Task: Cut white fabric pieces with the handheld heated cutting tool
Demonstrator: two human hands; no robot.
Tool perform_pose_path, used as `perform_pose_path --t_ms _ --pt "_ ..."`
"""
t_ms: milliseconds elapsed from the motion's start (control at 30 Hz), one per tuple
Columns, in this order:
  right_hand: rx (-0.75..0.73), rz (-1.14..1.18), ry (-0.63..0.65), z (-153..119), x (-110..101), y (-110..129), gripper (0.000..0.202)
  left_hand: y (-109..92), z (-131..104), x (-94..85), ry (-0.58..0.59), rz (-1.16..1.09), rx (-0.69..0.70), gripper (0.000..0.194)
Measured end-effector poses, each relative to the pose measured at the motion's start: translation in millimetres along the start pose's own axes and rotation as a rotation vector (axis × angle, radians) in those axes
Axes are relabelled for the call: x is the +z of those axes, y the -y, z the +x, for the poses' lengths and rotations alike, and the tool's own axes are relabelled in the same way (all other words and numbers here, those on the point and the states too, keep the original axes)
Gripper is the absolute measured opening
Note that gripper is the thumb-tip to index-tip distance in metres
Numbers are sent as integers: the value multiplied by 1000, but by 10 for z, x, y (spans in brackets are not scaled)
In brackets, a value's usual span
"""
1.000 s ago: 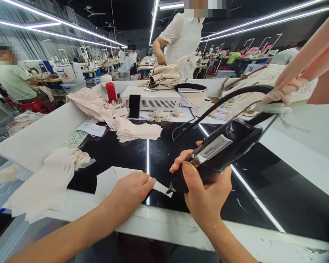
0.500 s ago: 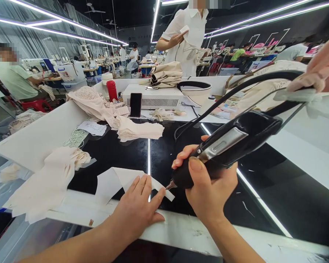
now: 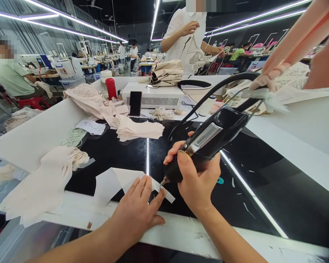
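My left hand [image 3: 141, 204] lies flat with its fingers stretched out, pressing a pale fabric piece [image 3: 126, 176] onto the black glossy tabletop [image 3: 98, 160]. A narrow white strip [image 3: 168, 194] of it sticks out past my fingers to the right. My right hand [image 3: 196, 179] is wrapped round a black corded hand tool [image 3: 205, 142] with a pointed metal tip. This tip comes down on the strip beside my left forefinger; whether it touches the fabric is hard to tell. From the tool's rear end, a thick black cable [image 3: 216, 89] arches back, tied with a pinkish cloth strap [image 3: 290, 51].
Stacked beige fabric pieces lie mid-table [image 3: 139, 129] and on the left edge [image 3: 41, 186]. Behind them stand a phone [image 3: 135, 103], a red bottle [image 3: 111, 88] and a vented white box [image 3: 153, 95]. Near my right hand lies a small teal item [image 3: 220, 180]. Across the table stands a co-worker [image 3: 186, 40].
My right hand has shifted left with the tool, and its tip sits slightly further left along the strip. My left hand has stayed in place. The co-worker's hands have moved.
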State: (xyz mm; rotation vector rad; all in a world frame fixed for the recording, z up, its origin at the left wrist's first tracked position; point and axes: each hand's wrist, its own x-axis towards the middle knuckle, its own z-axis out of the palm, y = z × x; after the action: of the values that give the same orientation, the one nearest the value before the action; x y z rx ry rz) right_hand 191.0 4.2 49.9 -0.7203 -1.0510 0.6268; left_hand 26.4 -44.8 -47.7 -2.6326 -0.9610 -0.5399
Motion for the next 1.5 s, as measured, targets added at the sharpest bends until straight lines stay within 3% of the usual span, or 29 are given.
perform_pose_path --t_ms 533,667,800,900,1067,1500 --pt "4 15 3 41 118 -45 24 29 -5 -2 -30 -32 1 83" --pt "14 18 3 22 108 -19 25 106 11 -125 -50 -108 17 76" --pt "0 -5 -7 -34 82 18 26 191 24 -340 69 -216 -1 62" --pt "-4 -10 -1 -78 63 47 28 208 24 -429 91 -241 -25 54" --pt "-8 18 -4 -114 47 80 34 182 8 -399 69 -231 -43 52" --pt "-6 71 -3 -39 46 27 38 123 -56 -321 -13 -199 -50 68"
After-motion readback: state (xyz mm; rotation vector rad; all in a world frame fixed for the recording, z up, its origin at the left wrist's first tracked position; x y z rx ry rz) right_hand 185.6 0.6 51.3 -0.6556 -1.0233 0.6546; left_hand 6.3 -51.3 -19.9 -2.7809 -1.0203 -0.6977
